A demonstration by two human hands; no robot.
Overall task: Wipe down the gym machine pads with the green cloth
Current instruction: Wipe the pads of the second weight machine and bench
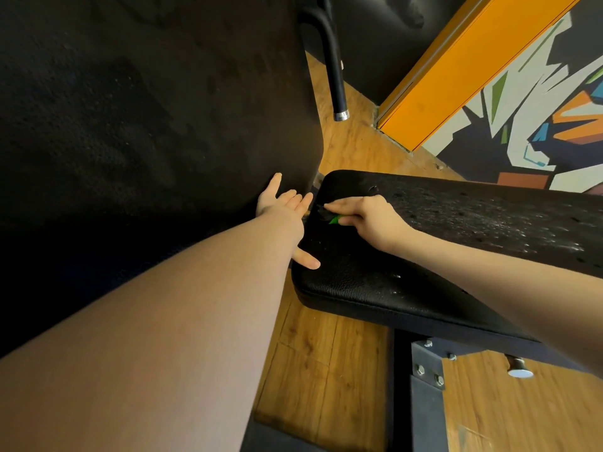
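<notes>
Left forearm (163,321); green cloth (334,219) under right fingers (339,205)

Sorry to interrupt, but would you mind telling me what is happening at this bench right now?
A person is wiping a black gym machine. The right hand grips a bunched green cloth, mostly hidden under the fingers, and presses it on the near end of the seat pad. The left hand is spread open, fingers against the back pad and thumb on the seat pad's edge. Pale specks remain farther along the seat pad.

Wood-plank floor (329,360), orange door frame (456,70), colourful mural wall (528,125)
</notes>
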